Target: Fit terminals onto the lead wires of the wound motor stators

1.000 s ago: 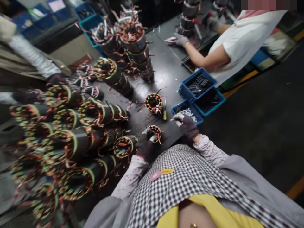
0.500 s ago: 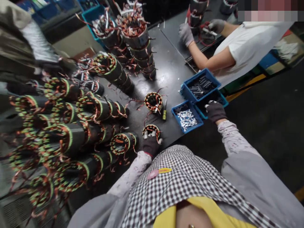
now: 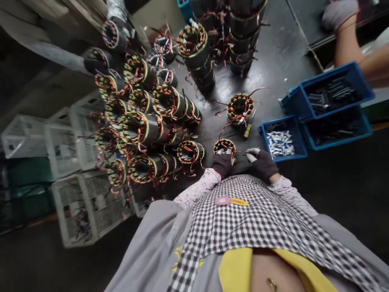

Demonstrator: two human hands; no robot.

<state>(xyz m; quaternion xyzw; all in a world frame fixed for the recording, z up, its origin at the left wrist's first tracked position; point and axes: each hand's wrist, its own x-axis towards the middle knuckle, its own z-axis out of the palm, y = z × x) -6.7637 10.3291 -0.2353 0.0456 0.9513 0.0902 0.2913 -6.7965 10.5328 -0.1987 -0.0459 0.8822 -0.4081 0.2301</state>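
Note:
My left hand [image 3: 224, 163], in a dark glove with pale fingertips, grips the near rim of a small motor stator [image 3: 224, 142] at the table's front edge. Its fingers reach into the copper-wound ring. To the right, my right hand [image 3: 261, 163] is gloved alike, thumb and fingers closed in a pinch beside a copper lead of that stator. Whatever is between those fingertips is too small to name. Just beyond stands a second wound stator [image 3: 240, 108] with loose leads, and a screwdriver with a yellow handle [image 3: 247, 130] lies against its right side.
A blue bin of white pieces [image 3: 278, 142] sits right, beside stacked blue bins of dark tubes [image 3: 334, 97]. Stacked stators [image 3: 148, 125] crowd the left; taller stacks [image 3: 243, 40] stand behind. White crates [image 3: 88, 207] are lower left. A co-worker's gloved hand [image 3: 340, 14] shows upper right.
My right hand has left the dark-tube bin and come back beside the stator. My left hand stays on the stator. The view has swung left, so things appear further right.

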